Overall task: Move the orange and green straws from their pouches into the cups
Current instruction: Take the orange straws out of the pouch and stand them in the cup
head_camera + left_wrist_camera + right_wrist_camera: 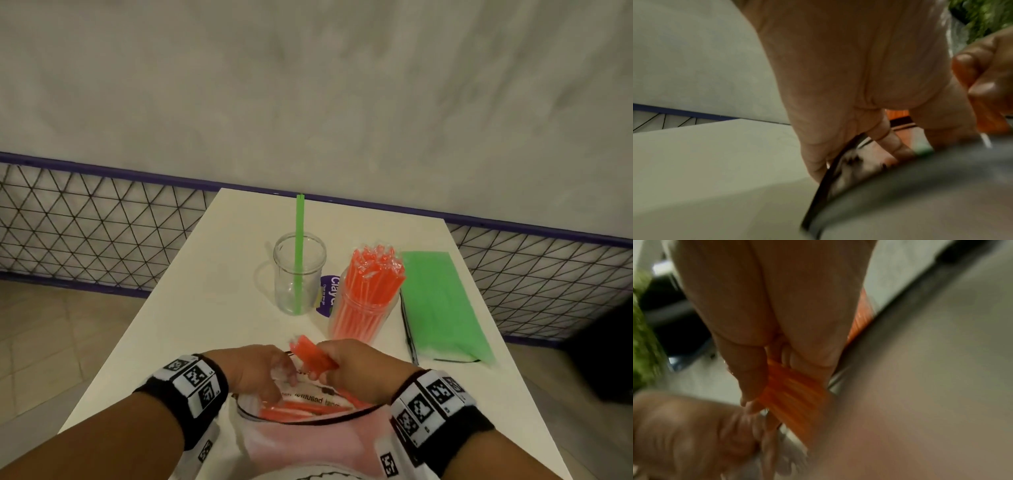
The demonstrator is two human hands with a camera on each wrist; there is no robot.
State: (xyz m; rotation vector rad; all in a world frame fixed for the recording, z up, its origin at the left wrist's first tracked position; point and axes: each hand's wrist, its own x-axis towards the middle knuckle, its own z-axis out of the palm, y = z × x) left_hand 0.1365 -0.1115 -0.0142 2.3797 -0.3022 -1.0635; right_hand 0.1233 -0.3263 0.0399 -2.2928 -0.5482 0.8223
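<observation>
A clear pouch with orange straws lies at the table's near edge. My right hand grips a small bunch of orange straws, drawn partly out of the pouch mouth. My left hand holds the pouch's black-edged opening, fingers inside it. Farther off stand a clear cup with one green straw and a second cup packed with orange straws. A pouch of green straws lies flat at the right.
The white table is narrow, with a black wire-mesh fence topped by a purple rail behind and beside it. A purple label lies between the two cups. Tiled floor lies left of the table.
</observation>
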